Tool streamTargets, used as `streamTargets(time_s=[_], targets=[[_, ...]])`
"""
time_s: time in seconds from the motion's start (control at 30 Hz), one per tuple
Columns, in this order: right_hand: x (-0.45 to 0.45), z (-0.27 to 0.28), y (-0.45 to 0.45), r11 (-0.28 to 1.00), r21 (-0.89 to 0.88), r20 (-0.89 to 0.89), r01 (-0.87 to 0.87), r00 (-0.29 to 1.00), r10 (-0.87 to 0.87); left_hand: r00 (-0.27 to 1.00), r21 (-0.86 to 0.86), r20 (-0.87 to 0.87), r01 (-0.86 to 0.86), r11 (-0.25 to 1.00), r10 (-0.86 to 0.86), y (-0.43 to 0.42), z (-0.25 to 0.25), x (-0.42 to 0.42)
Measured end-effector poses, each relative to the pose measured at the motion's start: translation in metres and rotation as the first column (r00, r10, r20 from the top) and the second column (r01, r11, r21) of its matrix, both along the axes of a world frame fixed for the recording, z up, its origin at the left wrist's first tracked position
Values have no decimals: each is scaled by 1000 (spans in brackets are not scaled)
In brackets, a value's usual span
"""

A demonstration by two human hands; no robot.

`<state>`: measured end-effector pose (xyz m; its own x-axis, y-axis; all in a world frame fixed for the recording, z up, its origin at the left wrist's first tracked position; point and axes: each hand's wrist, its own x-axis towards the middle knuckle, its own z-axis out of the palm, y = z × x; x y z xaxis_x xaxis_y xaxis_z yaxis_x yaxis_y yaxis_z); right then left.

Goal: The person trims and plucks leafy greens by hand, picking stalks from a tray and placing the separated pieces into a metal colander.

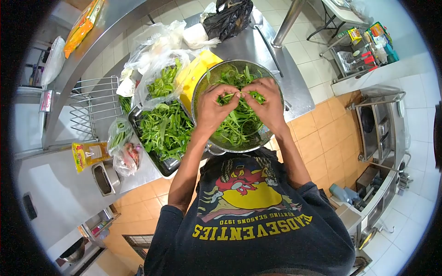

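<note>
Over a round metal mesh colander (197, 99), my left hand (215, 106) and my right hand (267, 102) come together with thumbs and fingertips pinched. Between them runs a thin green stem (241, 93), gripped by both hands at its middle. Cut leafy greens (232, 125) lie inside the colander, below my fingers. To the left, a dark tray (166, 171) holds a large heap of similar long-leaved greens (165, 131). Behind that heap, more greens sit in an open clear plastic bag (143, 87). A yellow block or board (199, 69) stands beside the colander.
On the steel table (292, 87) are a black plastic bag (228, 19), a long-handled utensil (268, 46) and a wire rack (99, 103). Small bags of vegetables (126, 158), a yellow packet (90, 155) and a metal container (105, 178) sit at left. A metal post (287, 23) rises behind.
</note>
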<state>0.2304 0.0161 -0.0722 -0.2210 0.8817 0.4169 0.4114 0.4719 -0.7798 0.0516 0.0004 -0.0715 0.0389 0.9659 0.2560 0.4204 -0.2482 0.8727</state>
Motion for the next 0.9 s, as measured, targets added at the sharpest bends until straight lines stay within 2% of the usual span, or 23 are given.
streamTargets(time_s=[0.03,0.13,0.17,0.23,0.33,0.47,0.57,0.67,0.9], targets=[[-2,-1,-1,1000,-1,-23,3,1000,-3,1000,13,-14,-7,1000,8,0,0,1],[-6,-6,-2,996,-92,-155,-5,988,-9,990,-72,140,-23,997,33,1,-13,2],[-6,-7,-2,990,-139,-234,-35,972,2,968,-136,247,-9,991,43,0,-18,2],[-6,-8,-2,969,-223,-388,-104,922,10,891,-255,447,40,966,81,0,-21,3],[2,-8,1,932,-348,-552,-103,826,-115,773,-351,602,28,936,202,-1,-13,-3],[16,-16,5,902,-422,-539,-93,826,-167,809,-339,555,7,941,194,0,-14,-14],[16,-7,3,849,-520,-588,-97,761,-273,904,-354,398,-8,935,158,-2,-20,-19],[18,-15,6,890,-450,-582,-77,781,-227,893,-327,426,1,945,147,-4,-29,-17],[24,-19,5,883,-467,-500,-49,838,-218,910,-310,348,-114,944,224,-5,-32,-37]])
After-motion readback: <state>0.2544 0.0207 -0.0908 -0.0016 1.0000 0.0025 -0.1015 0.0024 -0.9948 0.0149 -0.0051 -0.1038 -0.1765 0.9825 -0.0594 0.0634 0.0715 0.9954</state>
